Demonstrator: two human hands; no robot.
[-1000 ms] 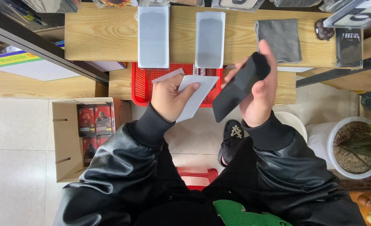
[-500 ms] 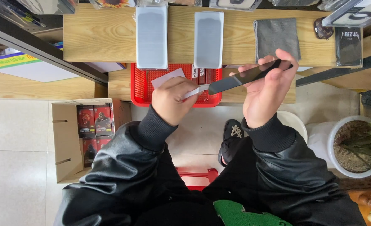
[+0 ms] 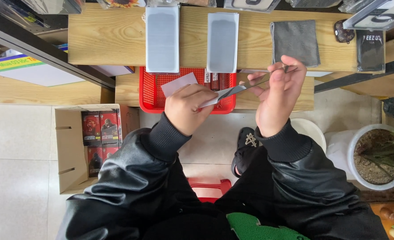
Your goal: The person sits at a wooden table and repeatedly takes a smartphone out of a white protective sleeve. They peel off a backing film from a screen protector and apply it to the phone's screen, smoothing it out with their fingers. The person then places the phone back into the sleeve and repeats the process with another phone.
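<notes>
My right hand holds a thin dark flat panel, seen almost edge-on, by its far end between thumb and fingers. My left hand grips a white sheet and meets the near end of the panel. Both hands hover above a red mesh basket at the front edge of a wooden bench. Black jacket sleeves cover both arms.
On the bench lie two grey rectangular packs, a grey cloth and a small black packet. An open cardboard box of red packs sits on the floor at left. A white plant pot stands at right.
My right hand has turned the dark panel from facing up to nearly edge-on and lowered it level. My left hand has moved in to its near end with the white sheet.
</notes>
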